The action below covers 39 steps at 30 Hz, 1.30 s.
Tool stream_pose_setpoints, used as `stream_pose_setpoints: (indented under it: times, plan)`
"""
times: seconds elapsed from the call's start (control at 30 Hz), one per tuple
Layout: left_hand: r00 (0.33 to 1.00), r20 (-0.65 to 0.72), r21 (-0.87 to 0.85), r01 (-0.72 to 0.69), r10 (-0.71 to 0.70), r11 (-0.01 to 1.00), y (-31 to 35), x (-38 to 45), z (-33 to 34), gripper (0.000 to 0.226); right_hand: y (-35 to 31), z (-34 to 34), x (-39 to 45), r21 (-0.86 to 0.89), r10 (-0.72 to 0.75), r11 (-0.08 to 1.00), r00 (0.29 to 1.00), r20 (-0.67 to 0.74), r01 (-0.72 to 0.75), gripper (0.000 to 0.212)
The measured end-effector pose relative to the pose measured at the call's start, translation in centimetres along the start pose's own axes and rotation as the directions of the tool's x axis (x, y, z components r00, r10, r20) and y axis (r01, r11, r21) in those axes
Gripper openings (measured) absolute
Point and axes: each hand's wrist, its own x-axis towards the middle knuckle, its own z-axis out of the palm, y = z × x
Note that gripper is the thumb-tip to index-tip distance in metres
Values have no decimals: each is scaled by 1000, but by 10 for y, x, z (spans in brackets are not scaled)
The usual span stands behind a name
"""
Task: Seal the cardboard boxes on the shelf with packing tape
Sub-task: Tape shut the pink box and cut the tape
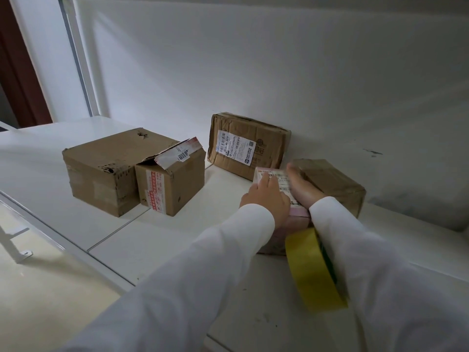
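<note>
A small pink box (299,216) with a white shipping label on top sits on the white shelf (157,240), against a brown cardboard box (335,184) on its right. My left hand (266,196) rests on the pink box's top left, fingers laid over the label. My right hand (303,188) lies along the top right edge, between the pink box and the brown one. A roll of yellow packing tape (312,270) hangs round my right forearm over the white sleeve.
On the left stand a large brown box (101,168) and, touching it, a smaller box (175,186) with a lifted flap and torn printed tape. A flat labelled box (246,146) leans against the white back wall. The shelf's front edge runs diagonally at lower left.
</note>
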Motion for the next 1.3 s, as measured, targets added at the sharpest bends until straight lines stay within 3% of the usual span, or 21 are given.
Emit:
stream_pose_setpoints:
  times: [0.13, 0.23, 0.27, 0.37, 0.47, 0.53, 0.63, 0.77, 0.87, 0.93, 1.07, 1.17, 1.23, 1.3]
  plan:
    - [1000, 10, -59, 16, -16, 998, -2, 4, 3, 53, 1, 4, -10, -32, 38, 999, 998, 54, -37, 82]
    - [1000, -2, -91, 18, -19, 996, -2, 4, 4, 53, 3, 5, -9, -95, 16, 995, 998, 68, -9, 131]
    - [1000, -6, -103, 19, -20, 994, -3, 5, 4, 52, 4, 5, -12, -89, 14, 996, 997, 80, -7, 134]
    - [999, -18, -150, 28, -30, 988, -5, 7, 7, 50, 8, 5, -25, 23, 39, 999, 994, 100, -41, 114]
    - [998, -44, -150, 48, -55, 987, -2, 4, 7, 50, 20, 3, -34, 22, 36, 999, 996, 81, -38, 142]
    - [995, -54, -173, 70, -81, 982, 0, 3, 5, 51, 30, -1, -38, 3, 70, 997, 992, 109, -71, 144]
    - [989, -42, -362, 118, -142, 925, 1, 2, 2, 52, 40, -9, -54, -44, 81, 996, 983, 163, -75, 121]
    - [971, 46, -670, 205, -235, 713, 2, -6, -6, 49, 39, -11, -82, -127, -2, 992, 979, 202, 28, 55]
    - [911, 258, -644, 411, -323, 645, 4, -18, -20, 42, 40, -13, -87, -81, -47, 995, 979, 198, 64, 45]
    - [867, 380, -572, 495, -323, 655, 10, -30, -35, 39, 39, -14, -89, -77, -75, 993, 977, 199, 92, 42]
    - [917, 307, -536, 388, -254, 750, 19, -36, -68, 53, 31, -22, -94, 36, -119, 993, 969, 216, 114, 27]
    - [960, 213, -482, 267, -184, 834, 23, -44, -99, 87, 17, -36, -97, 97, -201, 978, 957, 210, 184, 22]
    - [989, 139, -361, -1, 55, 932, 22, -57, -107, 114, 12, -43, -98, 149, -245, 964, 955, 169, 221, 31]
    - [944, 130, -126, -288, 304, 949, 15, -72, -106, 125, 19, -41, -98, 202, -227, 959, 964, 139, 197, 48]
